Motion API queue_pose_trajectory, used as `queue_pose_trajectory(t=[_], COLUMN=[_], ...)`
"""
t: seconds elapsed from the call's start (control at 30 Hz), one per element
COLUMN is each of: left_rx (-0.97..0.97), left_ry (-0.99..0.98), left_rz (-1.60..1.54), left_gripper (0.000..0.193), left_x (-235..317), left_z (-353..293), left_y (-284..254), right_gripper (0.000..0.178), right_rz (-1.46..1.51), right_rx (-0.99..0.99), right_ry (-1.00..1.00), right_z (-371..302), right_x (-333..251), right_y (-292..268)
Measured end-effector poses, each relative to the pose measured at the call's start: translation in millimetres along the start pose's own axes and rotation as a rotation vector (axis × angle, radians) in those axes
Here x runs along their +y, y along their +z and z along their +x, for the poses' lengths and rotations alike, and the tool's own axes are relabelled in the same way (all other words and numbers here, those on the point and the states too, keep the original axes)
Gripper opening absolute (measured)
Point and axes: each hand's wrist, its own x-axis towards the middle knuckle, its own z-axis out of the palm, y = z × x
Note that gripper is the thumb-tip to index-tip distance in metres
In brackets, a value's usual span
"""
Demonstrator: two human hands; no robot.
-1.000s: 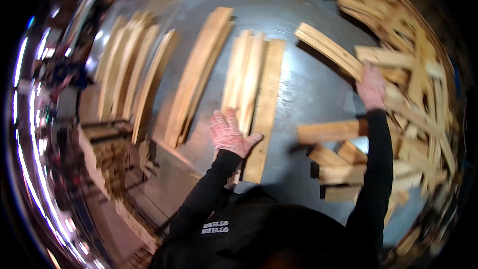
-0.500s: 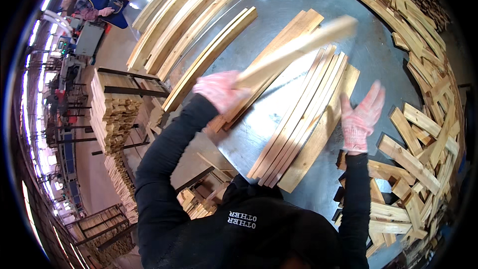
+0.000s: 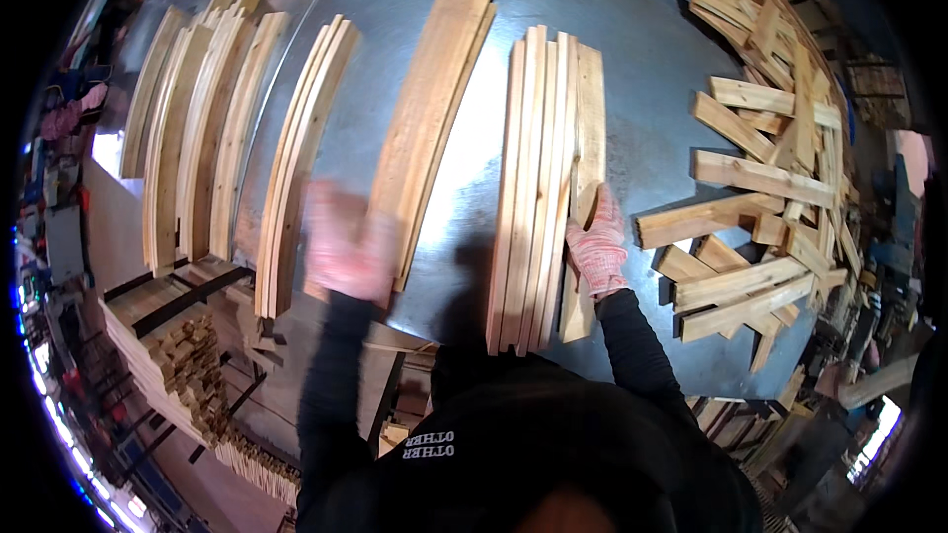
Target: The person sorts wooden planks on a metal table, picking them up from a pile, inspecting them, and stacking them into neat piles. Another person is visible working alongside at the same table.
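My left hand (image 3: pixel 351 245), in a pinkish-white glove and smeared by motion, is at the near left side of a stack of broad wooden planks (image 3: pixel 434 99); its fingers are too blurred to read. To the right lies a bundle of narrow wooden strips (image 3: pixel 528 188), set side by side on the metal table. Along its right side runs a flat wooden plank (image 3: pixel 591 109). My right hand (image 3: pixel 598 245), gloved alike, grips this plank near its closer end, thumb on the bundle's side and fingers along the outer edge.
Another group of strips (image 3: pixel 306 158) lies left of the planks, with more boards (image 3: pixel 212 128) farther left. A loose heap of short wood pieces (image 3: pixel 760 173) covers the table's right side. Below the table's left edge stands a stack of lumber (image 3: pixel 183 365) on a rack.
The plank my left hand held aloft is now down on the broad plank stack. My right hand, raised and spread before, has come down onto the plank beside the bundle. The view has turned.
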Motion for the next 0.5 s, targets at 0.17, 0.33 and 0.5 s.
queue_pose_trajectory(t=[0.17, 0.33, 0.5], left_rx=[-0.859, -0.661, -0.589], left_ry=[-0.365, -0.237, -0.413], left_rz=[0.049, 0.437, 0.470], left_gripper=[0.130, 0.126, 0.117], left_x=[125, 154, 170], left_z=[-54, -82, -54], left_y=[101, 130, 145], right_gripper=[0.044, 0.046, 0.049], right_rz=[0.505, 0.350, 0.993], right_rx=[-0.313, -0.385, -0.384], right_ry=[0.040, -0.249, 0.007], right_z=[6, 18, 1], right_x=[-23, -11, 31], right_y=[-31, -44, -9])
